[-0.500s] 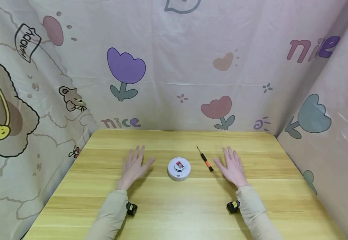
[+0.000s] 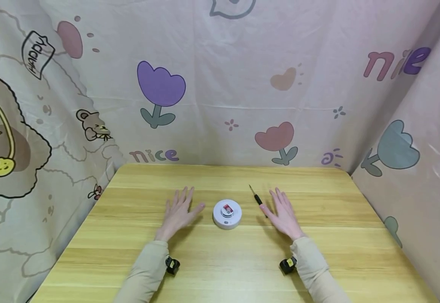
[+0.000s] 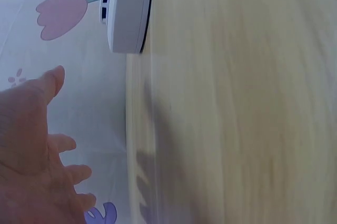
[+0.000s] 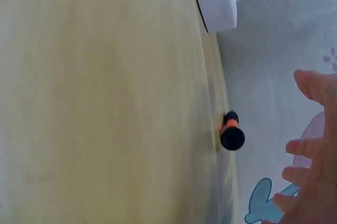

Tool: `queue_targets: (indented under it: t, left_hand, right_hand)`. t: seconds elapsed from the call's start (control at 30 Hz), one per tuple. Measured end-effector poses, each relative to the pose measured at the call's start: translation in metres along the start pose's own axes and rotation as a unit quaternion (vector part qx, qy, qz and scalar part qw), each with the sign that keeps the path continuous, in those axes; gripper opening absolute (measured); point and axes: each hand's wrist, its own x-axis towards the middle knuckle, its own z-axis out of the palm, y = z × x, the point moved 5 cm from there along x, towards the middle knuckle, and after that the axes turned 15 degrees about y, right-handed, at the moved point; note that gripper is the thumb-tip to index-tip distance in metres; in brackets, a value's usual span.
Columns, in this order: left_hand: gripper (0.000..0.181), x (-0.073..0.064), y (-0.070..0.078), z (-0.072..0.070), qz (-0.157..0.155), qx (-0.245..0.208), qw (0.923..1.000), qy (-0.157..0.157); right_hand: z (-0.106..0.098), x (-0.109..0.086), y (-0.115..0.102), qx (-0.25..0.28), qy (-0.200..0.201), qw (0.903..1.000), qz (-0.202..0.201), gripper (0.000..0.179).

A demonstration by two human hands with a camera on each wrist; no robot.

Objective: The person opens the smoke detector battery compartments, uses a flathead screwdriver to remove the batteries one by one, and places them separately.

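Note:
A round white smoke detector [image 2: 227, 219] with a red label on top sits mid-table, between the two hands. To its right lies a small screwdriver [image 2: 257, 199] with a black and orange handle, its tip pointing to the back. The left hand [image 2: 177, 215] hovers left of the detector, fingers spread, holding nothing. On the other side, the right hand [image 2: 283, 216] is held above the table, its thumb covering part of the screwdriver handle in the head view. In the right wrist view the screwdriver [image 4: 232, 129] shows end-on, apart from the fingers.
The wooden table [image 2: 220, 269] has a back edge against a patterned curtain [image 2: 220, 84], which also hangs on the left and right. A small black wrist camera [image 2: 172, 266] is on the left wrist, another [image 2: 288, 265] on the right.
Both hands have moved inward, nearer the smoke detector. The right thumb now overlaps the screwdriver handle in the head view. Detector and screwdriver stay in place.

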Motion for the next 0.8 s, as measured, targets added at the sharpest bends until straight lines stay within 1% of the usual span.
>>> queue_targets:
  t: [0.27, 0.43, 0.57, 0.8]
  left_hand:
    - [0.080, -0.001, 0.010, 0.007, 0.005, -0.022, 0.9997, -0.004]
    - [0.081, -0.001, 0.015, 0.012, 0.004, -0.056, 0.9984, -0.007]
    - [0.084, -0.003, 0.019, 0.015, 0.000, -0.082, 0.9964, -0.019]
    - [0.086, -0.005, 0.025, 0.020, 0.001, -0.118, 0.9926, -0.027]
  right_hand:
    - [0.004, -0.004, -0.011, 0.029, -0.010, 0.9995, -0.007, 0.072]
    - [0.010, -0.006, -0.018, 0.045, -0.016, 0.9986, -0.023, 0.072]
    - [0.015, -0.008, -0.022, 0.059, -0.023, 0.9977, -0.025, 0.072]
    - [0.018, -0.011, -0.030, 0.088, -0.024, 0.9957, -0.016, 0.071]
